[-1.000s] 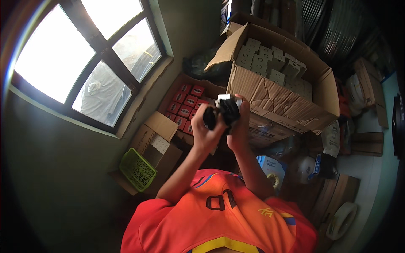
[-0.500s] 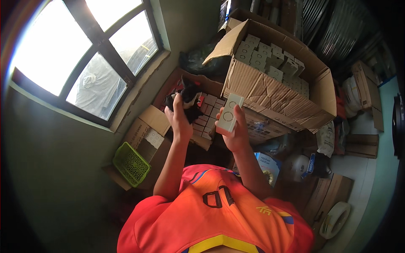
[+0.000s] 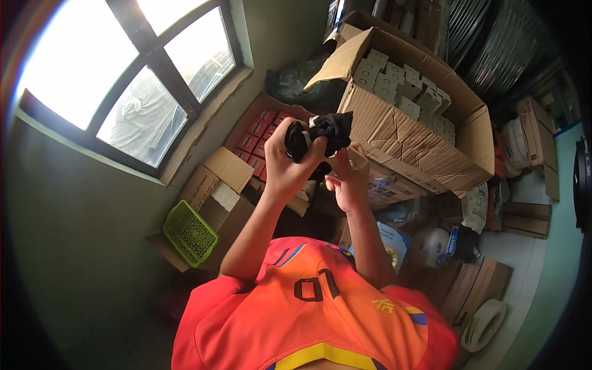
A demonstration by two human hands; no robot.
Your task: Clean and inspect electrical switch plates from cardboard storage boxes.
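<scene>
My left hand [image 3: 285, 159] grips a bunched black cloth [image 3: 332, 128], with the thumb pressed on it. Against the cloth, my right hand [image 3: 350, 188] holds a pale plastic box [image 3: 359, 159], the kind with round outlines on its side. Cloth and fingers cover most of the box, so only a small part of it shows. Both hands meet in front of a large open carton [image 3: 401, 132], where several similar pale boxes [image 3: 387, 86] are stacked.
Left of the carton, a lower box holds red packs [image 3: 251, 140]. A green plastic basket [image 3: 191, 233] sits by an opened carton [image 3: 227, 171] near the window wall. At the right lie a white ring-shaped roll [image 3: 484, 325] and flat cartons [image 3: 487, 283].
My left hand has brought the black cloth up and rightward onto the pale box in my right hand. The box, in full sight before, is now mostly covered.
</scene>
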